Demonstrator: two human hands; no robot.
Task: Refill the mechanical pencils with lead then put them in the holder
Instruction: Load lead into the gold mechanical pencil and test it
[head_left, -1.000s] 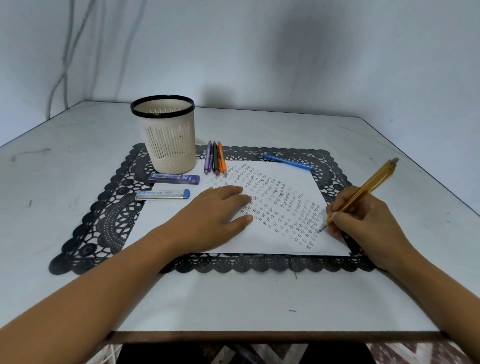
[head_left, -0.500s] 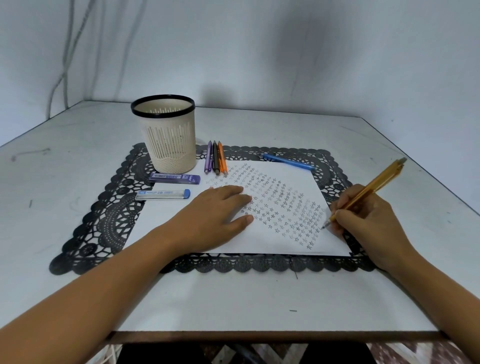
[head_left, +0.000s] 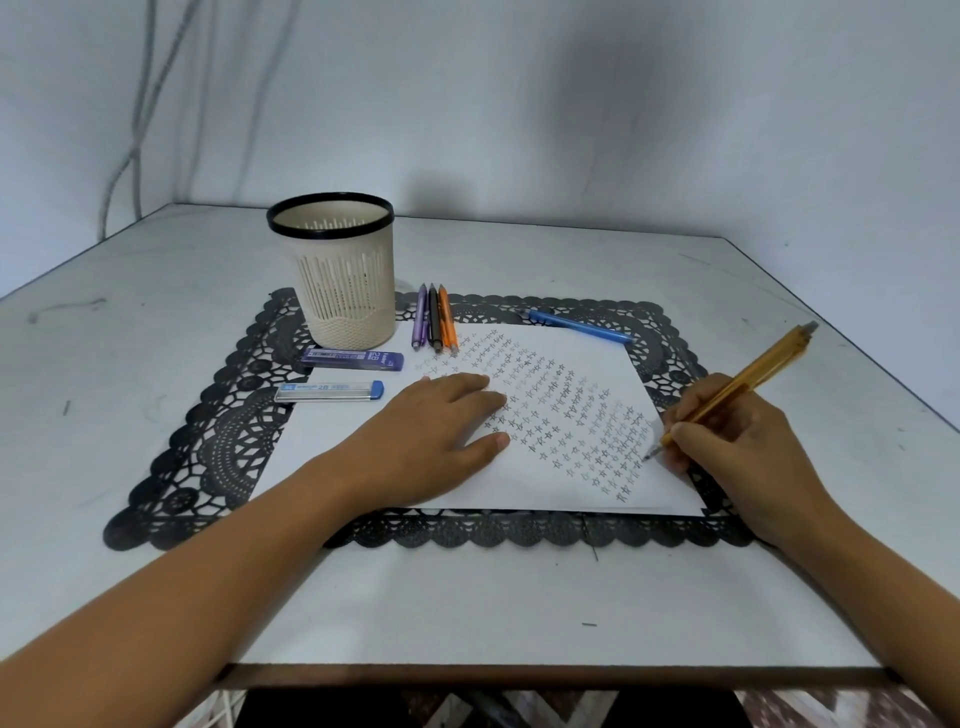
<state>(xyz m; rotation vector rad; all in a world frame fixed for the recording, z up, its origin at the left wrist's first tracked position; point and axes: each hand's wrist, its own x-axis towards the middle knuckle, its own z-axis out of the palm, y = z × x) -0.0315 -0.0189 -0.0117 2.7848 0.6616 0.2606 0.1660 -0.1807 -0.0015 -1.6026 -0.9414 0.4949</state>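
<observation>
"2B" is printed on the purple lead case (head_left: 353, 359) and on the blue-capped lead case (head_left: 329, 391) nearer to me.

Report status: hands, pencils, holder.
Left hand flat on paper. Right hand grips amber pencil, tip on paper. Four loose pencils on mat; none visible in holder.
</observation>
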